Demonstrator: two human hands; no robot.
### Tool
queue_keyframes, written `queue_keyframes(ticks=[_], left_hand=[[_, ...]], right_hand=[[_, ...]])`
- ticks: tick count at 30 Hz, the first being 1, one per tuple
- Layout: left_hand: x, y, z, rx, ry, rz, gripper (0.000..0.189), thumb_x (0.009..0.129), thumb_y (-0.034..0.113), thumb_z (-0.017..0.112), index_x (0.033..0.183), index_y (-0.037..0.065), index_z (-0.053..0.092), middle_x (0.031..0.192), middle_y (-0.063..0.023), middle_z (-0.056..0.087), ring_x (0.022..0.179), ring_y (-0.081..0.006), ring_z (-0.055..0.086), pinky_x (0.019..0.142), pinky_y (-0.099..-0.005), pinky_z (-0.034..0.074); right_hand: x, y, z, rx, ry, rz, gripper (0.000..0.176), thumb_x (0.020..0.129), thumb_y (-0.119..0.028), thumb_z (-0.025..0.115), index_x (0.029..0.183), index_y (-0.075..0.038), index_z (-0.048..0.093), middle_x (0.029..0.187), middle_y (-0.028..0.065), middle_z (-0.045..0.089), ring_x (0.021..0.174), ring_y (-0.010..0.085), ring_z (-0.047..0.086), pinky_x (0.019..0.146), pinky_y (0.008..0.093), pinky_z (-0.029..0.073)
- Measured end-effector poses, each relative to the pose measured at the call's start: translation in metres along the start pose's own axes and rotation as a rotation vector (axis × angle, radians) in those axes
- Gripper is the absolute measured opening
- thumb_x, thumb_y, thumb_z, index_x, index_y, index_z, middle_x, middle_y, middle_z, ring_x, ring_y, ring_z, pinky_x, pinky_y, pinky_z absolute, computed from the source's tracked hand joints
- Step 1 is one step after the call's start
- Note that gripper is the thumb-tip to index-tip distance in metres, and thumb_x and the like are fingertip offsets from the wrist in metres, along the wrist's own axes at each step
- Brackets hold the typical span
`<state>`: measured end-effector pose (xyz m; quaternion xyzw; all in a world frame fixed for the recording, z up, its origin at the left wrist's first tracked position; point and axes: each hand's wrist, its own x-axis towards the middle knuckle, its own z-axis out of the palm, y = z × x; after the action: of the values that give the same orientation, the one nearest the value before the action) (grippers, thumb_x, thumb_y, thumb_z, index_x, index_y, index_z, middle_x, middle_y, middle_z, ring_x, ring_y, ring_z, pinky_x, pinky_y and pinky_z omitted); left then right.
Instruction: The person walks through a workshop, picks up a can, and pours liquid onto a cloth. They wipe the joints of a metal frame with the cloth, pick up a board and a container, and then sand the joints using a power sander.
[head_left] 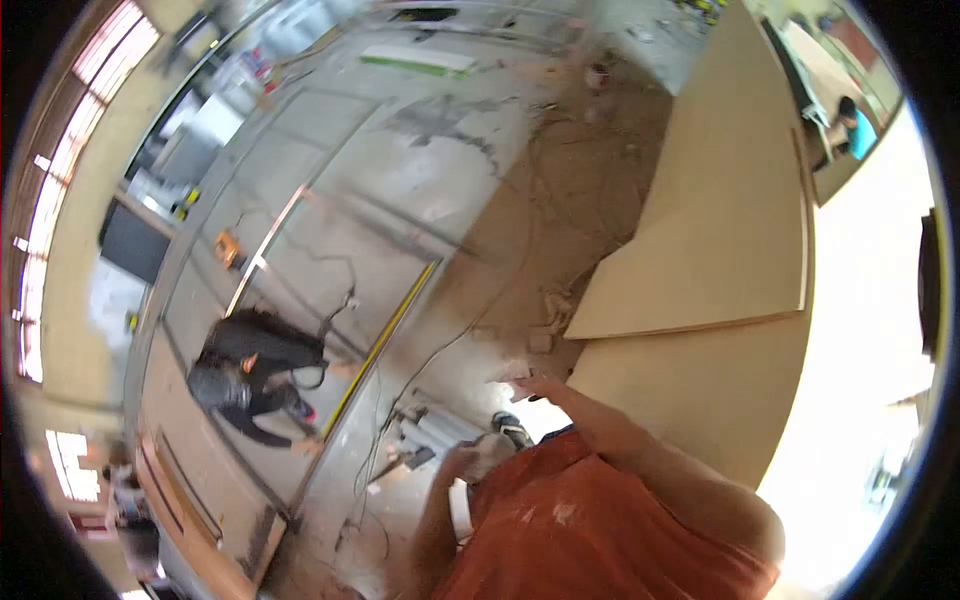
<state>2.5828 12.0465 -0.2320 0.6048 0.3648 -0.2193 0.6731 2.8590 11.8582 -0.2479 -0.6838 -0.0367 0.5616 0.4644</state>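
Note:
My right hand (541, 387) is in front of my body, fingers bent around a small pale piece (512, 380) that is too blurred to name. My left hand (463, 462) is held low near my waist, closed against a greyish-white rounded thing (490, 455) whose kind I cannot tell. Below both hands is my orange-red shirt (560, 520). Several grey bars (432, 430) lie on the floor just beyond my left hand. A dark shoe (512, 428) shows between my hands.
A co-worker (255, 365) in dark clothes bends over a large metal frame (280, 235), a hand by a long yellow strip (380, 345). Large wooden boards (715, 220) stand at right. An orange tool (228, 248) and a cable (440, 350) lie on the floor. Another person (855, 130) is far right.

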Motion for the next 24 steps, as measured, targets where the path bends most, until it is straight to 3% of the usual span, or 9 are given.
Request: queue_keyframes(ticks=[1,3,5,7,9,16,19,22,24], left_hand=[[0.015,0.025,-0.022,-0.164,-0.036,-0.267,0.045,0.087,0.019,0.066,0.129,0.005,0.061,0.122,-0.0111,0.066,0.114,-0.0259,0.061,0.096,-0.0357,0.050],[0.092,0.016,-0.071,0.021,-0.173,0.064,0.042,0.084,0.012,0.064,0.126,0.008,0.064,0.120,-0.0121,0.066,0.116,-0.0291,0.060,0.097,-0.0390,0.049],[0.132,0.065,-0.092,0.511,-0.212,0.812,0.039,0.086,0.020,0.072,0.123,0.008,0.065,0.128,-0.0140,0.061,0.113,-0.0249,0.063,0.099,-0.0370,0.051],[0.150,0.138,-0.081,0.957,-0.198,0.860,0.040,0.084,0.011,0.063,0.124,0.009,0.065,0.119,-0.0147,0.065,0.113,-0.0306,0.060,0.097,-0.0403,0.049],[0.148,0.234,-0.030,0.441,-0.248,0.273,0.037,0.086,0.015,0.066,0.123,0.011,0.066,0.115,-0.0106,0.066,0.109,-0.0224,0.062,0.092,-0.0374,0.050],[0.400,0.321,-0.027,0.385,0.008,0.005,0.035,0.100,0.031,0.049,0.121,0.013,0.071,0.130,-0.0120,0.062,0.115,-0.0282,0.059,0.099,-0.0398,0.049],[0.475,0.406,0.008,-0.524,-0.280,0.057,0.045,0.091,0.022,0.065,0.129,0.000,0.056,0.109,-0.0141,0.070,0.090,-0.0212,0.070,0.080,-0.0362,0.059],[0.577,0.533,0.058,-0.265,-0.522,-0.103,0.034,0.088,0.023,0.070,0.114,0.002,0.067,0.102,-0.0131,0.072,0.081,-0.0220,0.071,0.062,-0.0394,0.059],[0.588,0.656,0.125,0.021,-0.331,0.013,0.026,0.089,0.025,0.068,0.104,0.003,0.072,0.096,-0.0109,0.074,0.078,-0.0222,0.071,0.063,-0.0359,0.058]], right_hand=[[-0.010,-0.008,-0.011,0.068,0.058,-0.010,0.051,0.088,-0.027,0.076,0.130,-0.005,0.058,0.121,0.0104,0.063,0.100,0.0211,0.063,0.071,0.0357,0.060],[-0.018,-0.017,-0.033,0.201,0.169,-0.037,0.048,0.091,-0.026,0.073,0.130,-0.002,0.057,0.122,0.0126,0.062,0.101,0.0227,0.063,0.073,0.0374,0.060],[-0.013,0.015,-0.048,0.717,0.290,-0.117,0.042,0.094,-0.024,0.069,0.125,0.002,0.057,0.114,0.0164,0.064,0.099,0.0251,0.065,0.073,0.0406,0.062],[-0.015,0.040,-0.068,1.004,0.398,-0.108,0.038,0.095,-0.023,0.068,0.122,0.002,0.059,0.106,0.0153,0.065,0.095,0.0278,0.066,0.073,0.0436,0.063],[0.028,0.106,-0.082,0.834,0.515,0.028,0.041,0.094,-0.026,0.070,0.125,-0.002,0.058,0.107,0.0138,0.065,0.093,0.0280,0.067,0.074,0.0442,0.061],[0.071,0.029,-0.176,0.557,0.437,0.238,0.053,0.092,-0.028,0.070,0.134,-0.001,0.052,0.119,0.0164,0.064,0.106,0.0289,0.063,0.086,0.0435,0.054],[0.092,-0.036,-0.280,0.707,0.510,0.089,0.059,0.093,-0.029,0.070,0.139,0.000,0.048,0.124,0.0171,0.063,0.113,0.0294,0.061,0.091,0.0433,0.052],[0.100,-0.151,-0.384,0.694,0.662,0.026,0.062,0.092,-0.030,0.069,0.140,0.003,0.047,0.127,0.0174,0.062,0.115,0.0292,0.060,0.093,0.0420,0.050],[0.100,-0.255,-0.452,0.348,0.892,0.294,0.059,0.091,-0.029,0.070,0.135,0.006,0.050,0.126,0.0170,0.062,0.110,0.0276,0.063,0.089,0.0385,0.052]])
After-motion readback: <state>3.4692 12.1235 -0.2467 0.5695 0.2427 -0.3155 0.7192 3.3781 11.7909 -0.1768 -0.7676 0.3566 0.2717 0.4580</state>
